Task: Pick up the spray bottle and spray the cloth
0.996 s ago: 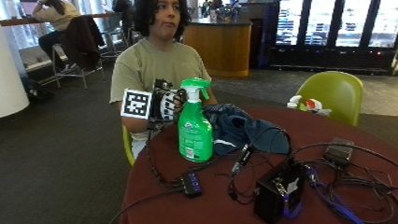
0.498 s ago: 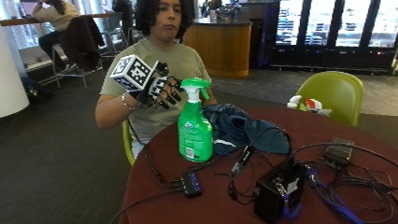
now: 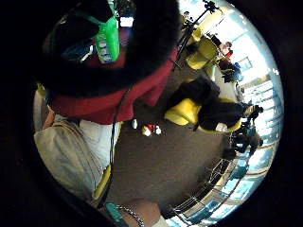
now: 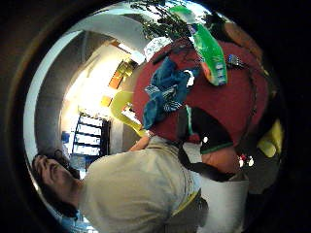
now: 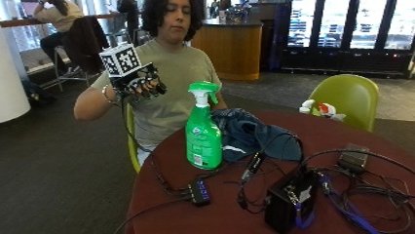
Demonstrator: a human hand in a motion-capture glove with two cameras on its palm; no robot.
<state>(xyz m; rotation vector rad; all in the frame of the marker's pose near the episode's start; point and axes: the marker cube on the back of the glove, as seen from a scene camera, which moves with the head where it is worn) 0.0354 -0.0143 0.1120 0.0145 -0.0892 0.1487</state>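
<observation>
- Now the right hand [image 5: 141,87] is raised in the air at chest height, up and to one side of the bottle [image 5: 203,132] and well apart from it; a second ago it sat low, just behind the bottle near the table's edge, and half a second ago it was already lifted.
- Its fingers are loosely curled and hold nothing.
- Neither the bottle nor the cloth [image 5: 250,136] has moved: the bottle stands upright on the table [image 5: 227,214], near the edge by the person, and the cloth lies crumpled just behind it, touching or nearly touching.
- From outside, a black box [image 5: 289,204], a small hub [image 5: 200,191] and loops of cable [image 5: 363,195] lie on the table in front of and beside the bottle; a green chair [image 5: 347,97] stands past the table's far edge.
- Only the thumb side palm view shows the person's shirt and lap below the hand, with the bottle [image 4: 210,56] and cloth [image 4: 164,94] on the red table [image 4: 228,104] beyond.
- Only the little finger side view shows the floor beside the table, with yellow chairs [image 3: 187,111] on it, and the bottle [image 3: 107,40] partly behind a dark finger.
- Open air lies between hand and bottle; cables crowd the table on the bottle's near side.
</observation>
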